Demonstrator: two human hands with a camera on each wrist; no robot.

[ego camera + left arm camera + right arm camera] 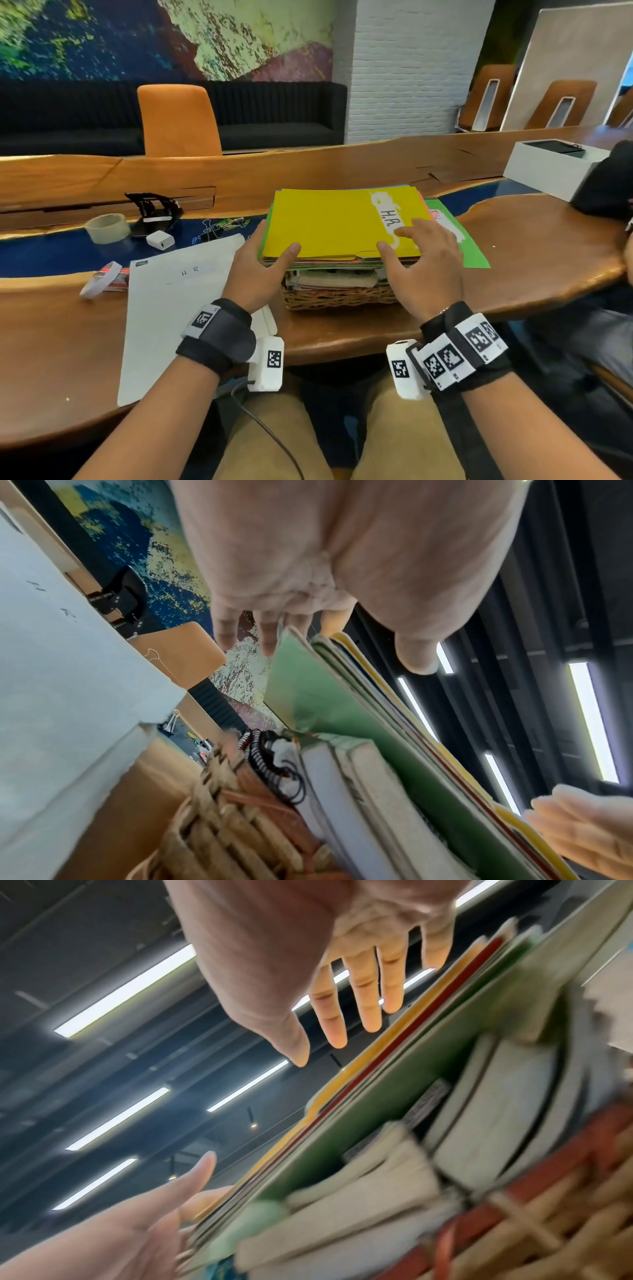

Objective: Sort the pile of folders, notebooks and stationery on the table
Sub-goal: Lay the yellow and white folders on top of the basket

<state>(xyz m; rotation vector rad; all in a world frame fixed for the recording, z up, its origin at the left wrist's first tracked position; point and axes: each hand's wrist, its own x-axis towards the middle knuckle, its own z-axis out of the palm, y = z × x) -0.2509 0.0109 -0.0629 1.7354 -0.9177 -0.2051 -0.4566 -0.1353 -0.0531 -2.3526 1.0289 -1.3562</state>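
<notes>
Hands: two [255, 270] [423, 263], on one yellow folder [329, 222].

Lighting even, bright, from ceiling strip lights [123, 991] glaring at 9 o'clock in right wrist view; head view edges bowed; wrist views smeared toward 5 o'clock.

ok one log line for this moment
left hand: open, at yellow folder | right hand: open, on top | stack in wicker basket
</notes>
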